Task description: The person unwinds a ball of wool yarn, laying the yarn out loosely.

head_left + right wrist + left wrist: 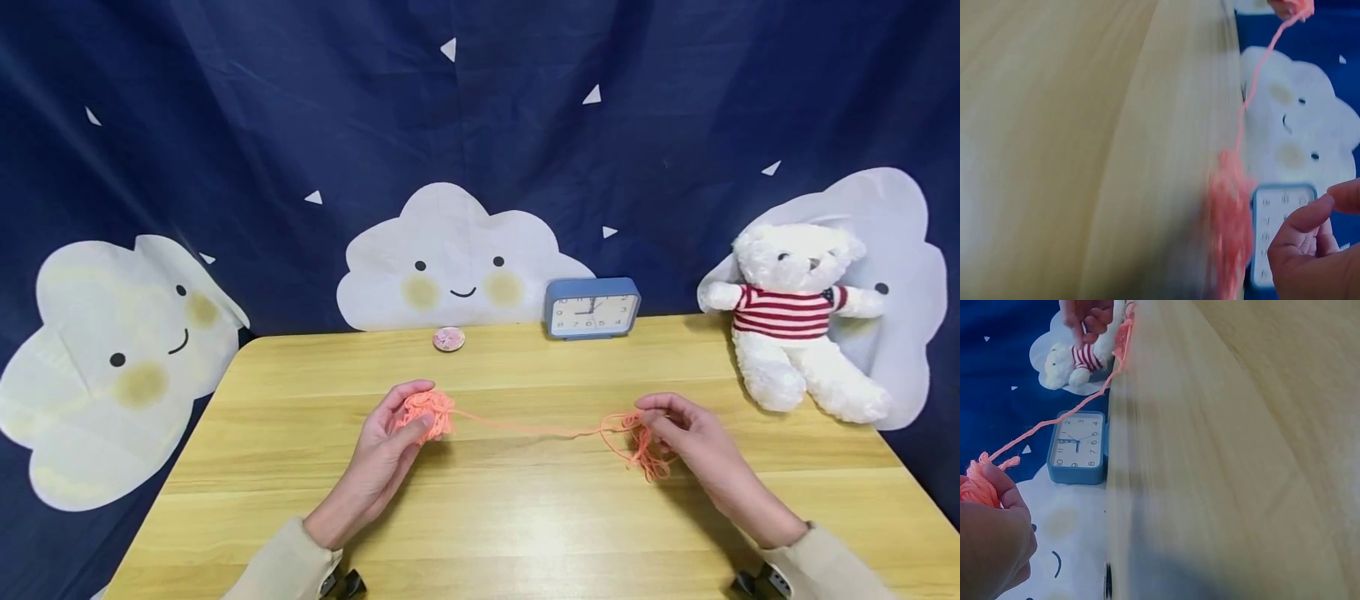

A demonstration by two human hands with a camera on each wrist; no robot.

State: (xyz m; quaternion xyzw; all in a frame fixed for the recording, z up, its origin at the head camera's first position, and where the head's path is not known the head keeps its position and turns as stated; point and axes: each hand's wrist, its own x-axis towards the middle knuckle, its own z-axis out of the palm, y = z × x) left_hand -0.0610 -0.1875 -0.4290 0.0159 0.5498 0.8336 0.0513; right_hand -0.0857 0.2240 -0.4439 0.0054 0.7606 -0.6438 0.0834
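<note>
My left hand (382, 450) holds a bunched ball of coral-orange yarn (427, 415), thumb across its front; the left wrist view shows the yarn (982, 485) gripped between thumb and fingers. One strand (525, 428) runs from it to a loose, looped tangle of yarn (639, 446) beside my right hand (693, 437). In the right wrist view that tangle (1230, 219) is blurred and sits apart from the hand. The right fingers are loosely bent, thumb near the index fingertip, with no yarn visible between them.
A blue clock (592, 308) stands at the table's back edge, with a small round pink item (448, 339) to its left. At the back right sits a white teddy bear (798, 317) in a striped shirt. A dark blue curtain (480, 125) with clouds hangs behind the wooden table (510, 517).
</note>
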